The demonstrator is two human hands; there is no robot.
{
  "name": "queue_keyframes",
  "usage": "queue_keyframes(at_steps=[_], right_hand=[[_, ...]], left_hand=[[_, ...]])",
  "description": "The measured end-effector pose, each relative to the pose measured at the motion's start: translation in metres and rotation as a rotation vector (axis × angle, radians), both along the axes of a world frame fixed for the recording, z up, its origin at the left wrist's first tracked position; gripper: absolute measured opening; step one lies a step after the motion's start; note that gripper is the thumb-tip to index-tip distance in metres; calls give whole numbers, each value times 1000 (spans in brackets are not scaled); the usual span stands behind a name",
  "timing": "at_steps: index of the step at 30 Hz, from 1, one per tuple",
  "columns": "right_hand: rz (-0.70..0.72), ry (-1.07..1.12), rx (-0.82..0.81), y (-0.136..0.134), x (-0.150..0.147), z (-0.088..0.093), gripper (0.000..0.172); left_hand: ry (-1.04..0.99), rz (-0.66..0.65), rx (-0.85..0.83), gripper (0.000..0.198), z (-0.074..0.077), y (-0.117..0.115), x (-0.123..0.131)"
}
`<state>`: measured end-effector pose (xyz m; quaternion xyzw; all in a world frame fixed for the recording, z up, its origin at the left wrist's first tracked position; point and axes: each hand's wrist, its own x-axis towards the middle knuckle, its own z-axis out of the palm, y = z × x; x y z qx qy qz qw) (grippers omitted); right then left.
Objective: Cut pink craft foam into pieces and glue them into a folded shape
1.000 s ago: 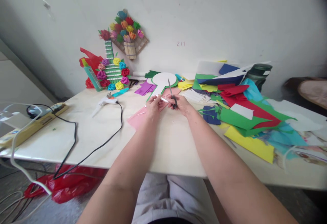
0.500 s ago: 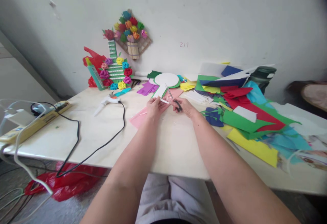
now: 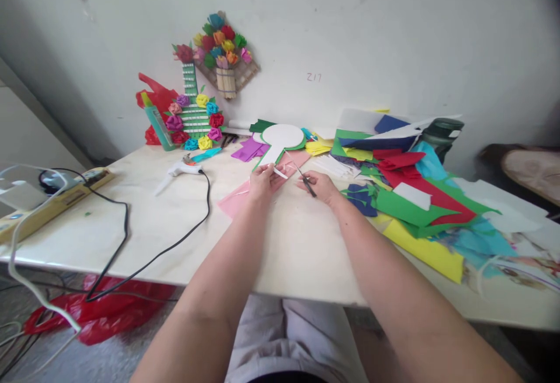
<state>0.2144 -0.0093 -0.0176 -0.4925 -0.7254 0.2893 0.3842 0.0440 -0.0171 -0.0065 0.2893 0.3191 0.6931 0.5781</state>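
Observation:
My left hand point(image 3: 263, 181) is closed on a thin white paper strip point(image 3: 280, 174), whose end sticks out to the right. Black-handled scissors point(image 3: 308, 186) are gripped in my right hand point(image 3: 321, 186), with the blades pointing up and to the left, just right of the strip. Behind both hands lies a white round cutout with a handle-like stem point(image 3: 283, 136), edged in green. Pink paper point(image 3: 236, 202) lies on the table beneath and beside my left hand.
A white glue gun point(image 3: 179, 173) with a black cord lies at left, near a yellow power strip point(image 3: 94, 188). Paper-flower decorations point(image 3: 196, 118) and a glue bottle point(image 3: 158, 127) stand behind. Coloured paper scraps point(image 3: 424, 214), white strips point(image 3: 335, 166) and a dark bottle point(image 3: 441, 135) fill the right.
The scissors have turned in my right hand, their handles now showing edge-on and their blades lower. The strip's free end tilts further down. The whole view has shifted slightly.

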Motion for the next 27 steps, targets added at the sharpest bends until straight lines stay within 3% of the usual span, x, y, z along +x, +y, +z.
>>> queue_keyframes(at_steps=[5,13,27], right_hand=[[-75,-283,167,-8,4,7,36],[-86,-591,192,-25,-6,22,38],[-83,-764,268,-28,-7,28,47]], left_hand=[[8,-33,-24,11,3,-4,-1],[13,26,-30,9,3,1,-2],[-26,55,-60,1,6,1,-7]])
